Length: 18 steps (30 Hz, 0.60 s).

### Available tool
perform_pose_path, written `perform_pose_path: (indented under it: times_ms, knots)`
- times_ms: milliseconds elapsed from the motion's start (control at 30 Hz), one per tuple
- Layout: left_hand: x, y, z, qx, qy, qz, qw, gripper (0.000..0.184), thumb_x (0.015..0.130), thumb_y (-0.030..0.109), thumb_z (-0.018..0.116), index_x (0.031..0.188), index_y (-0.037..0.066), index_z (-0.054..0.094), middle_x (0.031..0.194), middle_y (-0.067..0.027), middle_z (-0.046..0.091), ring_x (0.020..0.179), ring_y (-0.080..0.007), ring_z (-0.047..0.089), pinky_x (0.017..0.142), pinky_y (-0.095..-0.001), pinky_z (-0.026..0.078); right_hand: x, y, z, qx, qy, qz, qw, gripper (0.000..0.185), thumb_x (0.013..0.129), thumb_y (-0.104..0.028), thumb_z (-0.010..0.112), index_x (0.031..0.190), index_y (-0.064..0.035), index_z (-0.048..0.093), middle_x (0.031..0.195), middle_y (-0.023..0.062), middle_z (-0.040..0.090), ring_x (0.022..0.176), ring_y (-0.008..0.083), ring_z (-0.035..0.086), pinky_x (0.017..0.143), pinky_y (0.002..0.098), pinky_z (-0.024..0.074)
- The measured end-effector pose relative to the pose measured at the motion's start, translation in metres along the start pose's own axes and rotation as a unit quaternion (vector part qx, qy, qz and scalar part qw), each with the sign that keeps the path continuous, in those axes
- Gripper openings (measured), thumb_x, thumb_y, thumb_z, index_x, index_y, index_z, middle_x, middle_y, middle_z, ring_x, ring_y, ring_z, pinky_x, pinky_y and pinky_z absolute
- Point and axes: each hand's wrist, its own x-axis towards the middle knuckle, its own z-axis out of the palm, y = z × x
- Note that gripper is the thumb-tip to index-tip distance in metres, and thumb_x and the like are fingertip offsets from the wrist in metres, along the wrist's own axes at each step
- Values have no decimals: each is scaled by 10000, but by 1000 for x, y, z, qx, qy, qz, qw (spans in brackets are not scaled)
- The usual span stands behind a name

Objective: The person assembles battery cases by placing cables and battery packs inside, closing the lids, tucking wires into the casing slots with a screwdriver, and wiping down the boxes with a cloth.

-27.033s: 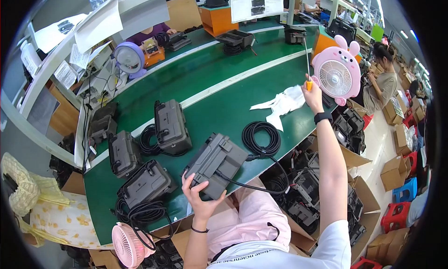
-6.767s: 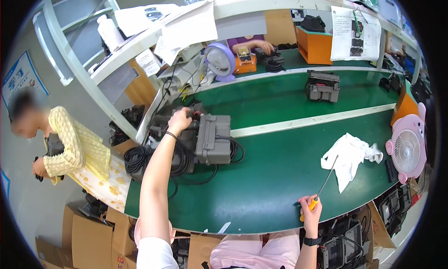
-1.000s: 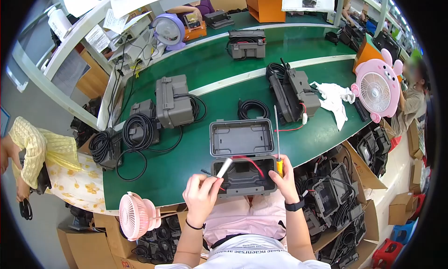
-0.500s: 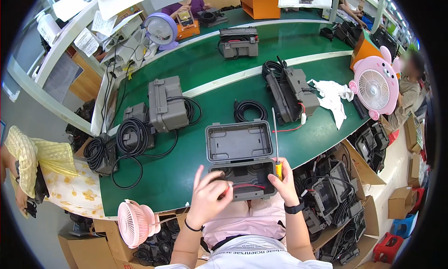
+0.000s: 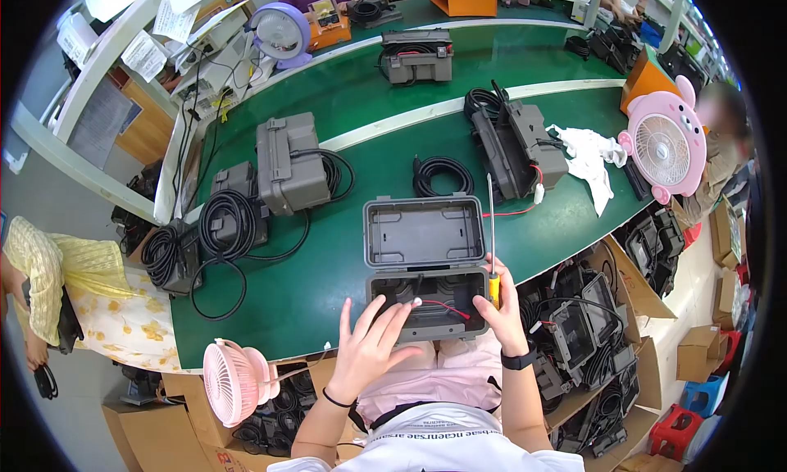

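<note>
I am taking the open grey box (image 5: 443, 332) as my landmark; it is sitting at the near edge of the green tabletop (image 5: 320, 304), its lid (image 5: 422, 234) standing back on the far side and showing its hollow inner face.

Right hand (image 5: 502, 308): I am seeing it gripping a screwdriver (image 5: 494, 290) by the yellow-orange handle at the box's right side, the shaft pointing away past the lid. The thumb is resting at the box's right rim.

Left hand (image 5: 373, 345): its fingers are spreading wide over the box's near-left rim, thumb well apart from them. The fingertips are lying right by a white connector (image 5: 416, 302); I cannot tell whether they are pressing it. A red wire (image 5: 448, 307) is running from the connector toward the right inside the box.

Beyond the box, a coil of black cable (image 5: 422, 179) is lying near the lid. Beyond and to the right, a second opened case (image 5: 537, 144) is standing with a red lead trailing, and a white cloth (image 5: 592, 165) is lying just beside it. Farther right, a pink rabbit-shaped fan (image 5: 693, 136) is standing.

To the box's left, a closed grey case (image 5: 295, 181) is standing, with looped black cable (image 5: 206, 226) lying nearer. A small pink fan (image 5: 229, 382) is sitting left of the box, at the tabletop's near edge.
</note>
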Motion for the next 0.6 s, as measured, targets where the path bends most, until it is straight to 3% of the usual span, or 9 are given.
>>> perform_pose_path:
  times_ms: [100,200,300,333,433,467,567,600]
  knots:
    - [-2,-5,1,-3,-1,8,1000,584,678,381,835,1179,127,677,1250,-23,622,1282,-270,522,1118,-600,322,-1,3,-5,-16,-23,-5,1000,508,795,-33,714,1266,-73,526,1542,172,359,1412,253,370,1146,371,299]
    - [0,-11,7,-35,0,25,999,529,610,288,866,1076,114,685,1244,-36,606,1295,-299,507,1121,-585,347,8,7,-11,-95,-30,-95,991,453,829,-42,687,1255,-81,539,1522,160,395,1246,205,512,1048,332,404]
    - [-1,-15,11,-67,-11,28,997,489,601,260,871,1033,120,691,1255,-47,599,1314,-310,489,1132,-562,357,24,-2,-7,10,25,-11,1000,399,868,-56,661,1247,-85,537,1501,149,448,945,107,571,845,254,479]
    - [0,-16,10,-73,-17,27,997,478,606,260,870,1028,124,693,1260,-51,599,1320,-311,484,1137,-554,359,33,-6,-3,-3,45,-25,999,332,917,-84,655,1226,-92,531,1322,87,563,737,42,481,646,211,453]
    - [6,-15,2,-36,3,41,999,456,588,327,876,957,128,696,1293,-55,589,1347,-313,457,1144,-586,327,55,-14,-5,-45,15,57,997,306,948,-125,664,1215,-98,516,1105,21,552,725,34,476,598,208,437]
    - [7,-13,1,-23,16,28,999,447,579,340,875,929,124,698,1303,-60,586,1351,-331,445,1140,-601,320,60,-18,-3,8,-6,51,999,312,944,-97,679,1194,-109,494,949,-10,472,725,36,476,569,211,428]
    - [10,-11,-1,10,37,-15,999,446,554,400,872,853,120,694,1335,-69,571,1360,-361,424,1138,-641,282,59,-37,2,25,9,-10,1000,405,897,-15,704,1192,-123,449,1023,-37,473,795,35,465,630,181,412]
    - [11,-15,-2,16,31,-32,999,462,545,435,872,832,124,686,1347,-68,563,1362,-355,426,1143,-652,259,58,-33,-1,6,5,-26,1000,445,865,17,724,1152,-133,419,1053,-17,474,785,28,477,549,166,396]
